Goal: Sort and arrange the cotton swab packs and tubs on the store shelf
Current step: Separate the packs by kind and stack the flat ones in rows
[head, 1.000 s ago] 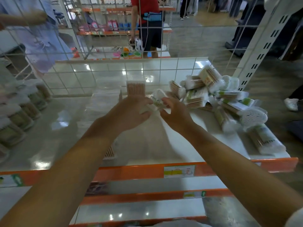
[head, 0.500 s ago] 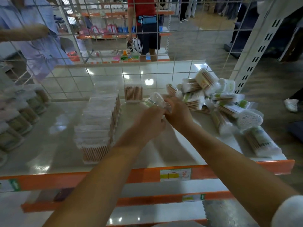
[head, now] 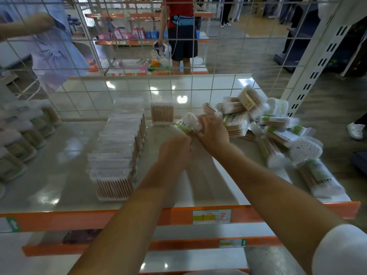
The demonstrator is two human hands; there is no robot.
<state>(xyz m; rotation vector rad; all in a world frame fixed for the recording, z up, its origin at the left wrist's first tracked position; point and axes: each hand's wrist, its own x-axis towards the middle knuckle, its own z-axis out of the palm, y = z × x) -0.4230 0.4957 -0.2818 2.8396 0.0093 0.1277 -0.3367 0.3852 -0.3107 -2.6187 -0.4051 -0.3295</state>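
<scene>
Both hands meet at the middle of the white shelf (head: 59,175). My left hand (head: 174,153) and my right hand (head: 213,132) together grip a clear cotton swab pack (head: 187,124) with a green label, tilted above the shelf. A neat row of flat square swab packs (head: 117,153) runs front to back on the left of my hands. One square swab pack (head: 161,114) stands alone behind them. To the right lies a loose pile of swab packs and tubs (head: 274,132).
A wire grid panel (head: 127,84) closes the back of the shelf. More swab packs (head: 17,143) line the far left, blurred. An orange shelf edge (head: 99,219) with a price tag (head: 211,216) runs along the front. People stand in the aisle beyond the grid.
My left hand has shifted right and now grips the pack from below. The pack sits higher and more tilted between both hands. The row of square packs has come into full view.
</scene>
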